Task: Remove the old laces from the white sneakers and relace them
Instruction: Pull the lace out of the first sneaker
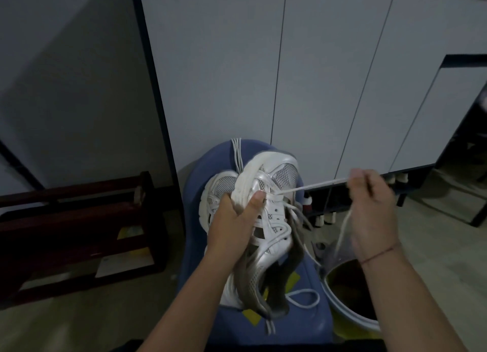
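Observation:
Two white sneakers lie on a blue stool (303,322). My left hand (234,222) grips the upper sneaker (274,214) by its sole edge, thumb across the laced part. A second sneaker (218,191) lies under and to the left of it. My right hand (371,201) pinches a white lace (316,185) that runs taut from the eyelets out to the right; the lace's loose end hangs down below that hand. A loop of lace (303,297) rests on the stool near the heel. More lace ends (237,151) lie over the stool's far edge.
White cabinet doors (316,75) stand close behind the stool. A dark wooden rack (79,233) is on the floor at left. A round bin (350,296) with a white rim sits under my right forearm. A dark-framed table (469,141) stands at right.

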`<state>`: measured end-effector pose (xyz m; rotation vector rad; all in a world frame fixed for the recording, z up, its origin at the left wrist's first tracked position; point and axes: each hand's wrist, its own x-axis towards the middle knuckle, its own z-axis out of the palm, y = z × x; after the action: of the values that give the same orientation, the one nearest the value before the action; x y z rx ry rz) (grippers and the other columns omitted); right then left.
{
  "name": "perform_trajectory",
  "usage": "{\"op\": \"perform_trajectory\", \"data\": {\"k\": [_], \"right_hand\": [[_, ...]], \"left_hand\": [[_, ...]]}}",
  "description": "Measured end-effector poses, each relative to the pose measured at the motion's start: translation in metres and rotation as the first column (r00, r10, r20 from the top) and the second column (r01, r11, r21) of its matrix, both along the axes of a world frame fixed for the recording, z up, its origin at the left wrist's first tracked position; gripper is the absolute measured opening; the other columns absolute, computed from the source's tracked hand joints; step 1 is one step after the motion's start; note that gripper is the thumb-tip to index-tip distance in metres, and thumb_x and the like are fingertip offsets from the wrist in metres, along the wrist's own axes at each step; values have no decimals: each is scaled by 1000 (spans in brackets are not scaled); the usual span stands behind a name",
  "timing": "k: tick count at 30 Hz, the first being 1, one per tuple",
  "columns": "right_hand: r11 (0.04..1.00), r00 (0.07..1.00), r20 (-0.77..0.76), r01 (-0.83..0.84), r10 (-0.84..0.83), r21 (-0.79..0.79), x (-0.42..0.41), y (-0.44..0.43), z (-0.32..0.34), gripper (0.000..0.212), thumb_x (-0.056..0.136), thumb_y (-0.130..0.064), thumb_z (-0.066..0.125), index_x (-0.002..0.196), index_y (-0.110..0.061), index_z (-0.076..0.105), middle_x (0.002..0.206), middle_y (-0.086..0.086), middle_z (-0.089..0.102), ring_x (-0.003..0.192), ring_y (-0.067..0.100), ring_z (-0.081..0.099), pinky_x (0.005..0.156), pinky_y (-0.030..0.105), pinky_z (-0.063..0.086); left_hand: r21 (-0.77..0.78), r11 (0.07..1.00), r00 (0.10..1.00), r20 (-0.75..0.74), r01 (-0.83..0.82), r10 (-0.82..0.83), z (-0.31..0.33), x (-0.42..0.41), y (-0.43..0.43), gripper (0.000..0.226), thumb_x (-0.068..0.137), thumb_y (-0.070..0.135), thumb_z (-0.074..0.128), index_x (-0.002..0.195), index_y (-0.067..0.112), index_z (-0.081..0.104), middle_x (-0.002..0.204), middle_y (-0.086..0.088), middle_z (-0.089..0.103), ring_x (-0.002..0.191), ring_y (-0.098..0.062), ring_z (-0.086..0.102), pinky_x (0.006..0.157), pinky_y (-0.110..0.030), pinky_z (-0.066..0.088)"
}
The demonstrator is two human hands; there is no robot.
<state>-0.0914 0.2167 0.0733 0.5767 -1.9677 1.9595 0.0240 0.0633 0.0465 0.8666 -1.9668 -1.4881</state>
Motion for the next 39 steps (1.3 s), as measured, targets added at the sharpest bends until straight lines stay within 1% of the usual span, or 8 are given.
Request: {"op": "perform_trajectory", "data": {"k": [3,8,14,24,29,34,37,39], "right_hand": [[997,997,62,48,-44,-55,-10,8,-2,35,99,-23,46,64,-20,43,53,-12,38,50,1,30,45,14,26],[931,989,88,-146,123,335,7,-5,-5,10,91,-23,56,89,-13,55,83,-1,55,71,6,51,57,9,40],[848,950,-200,-106,241,519,24,-24,-7,21,85,-38,60,74,-20,53,79,-7,52,73,5,50,67,19,42],[996,997,6,-82,82,-27,10,1,8,30,97,-20,47,68,-18,44,51,-11,40,44,0,35,42,8,28],[959,989,-48,-125,142,255,15,-6,2,13,93,-24,52,84,-15,50,77,-3,50,65,2,46,61,5,40],[836,952,-214,-71,220,543,22,-23,-12,27,82,-48,55,78,-21,53,81,-9,51,79,10,50,69,24,43],[844,948,-207,-100,242,527,24,-29,-13,23,86,-34,59,74,-15,52,73,-6,53,69,9,49,64,26,43],[892,940,-21,-316,340,324,27,-30,-10,23,90,-27,58,72,-13,53,67,-1,53,61,10,47,62,26,42]], "left_hand": [[-14,1000,1000,6,4,-3,-1,-1,-1,39,83,63,61,91,26,52,89,7,64,86,-11,62,87,-39,51],[10,1000,1000,9,28,-29,-8,-4,5,57,77,73,59,105,24,55,93,6,67,90,-14,66,90,-46,52],[-23,998,998,36,50,-49,-6,-3,12,93,61,88,50,130,26,48,114,7,67,107,-16,63,99,-45,49],[-30,999,1000,1,13,-13,-1,0,-2,38,83,62,60,91,25,52,90,7,63,88,-11,62,85,-36,50],[-11,1000,1000,8,19,-19,-10,-3,1,53,79,70,60,105,25,55,93,7,67,90,-13,65,91,-45,51],[-68,997,998,63,31,-27,-7,-3,7,72,72,79,55,120,26,51,100,11,66,96,-15,64,92,-45,51],[-63,997,998,59,35,-32,-8,-2,7,78,69,82,54,124,27,51,101,12,67,97,-14,65,93,-45,51],[-39,999,999,43,34,-33,-7,-2,6,70,74,77,56,120,25,52,97,11,67,94,-13,65,92,-44,51]]}}
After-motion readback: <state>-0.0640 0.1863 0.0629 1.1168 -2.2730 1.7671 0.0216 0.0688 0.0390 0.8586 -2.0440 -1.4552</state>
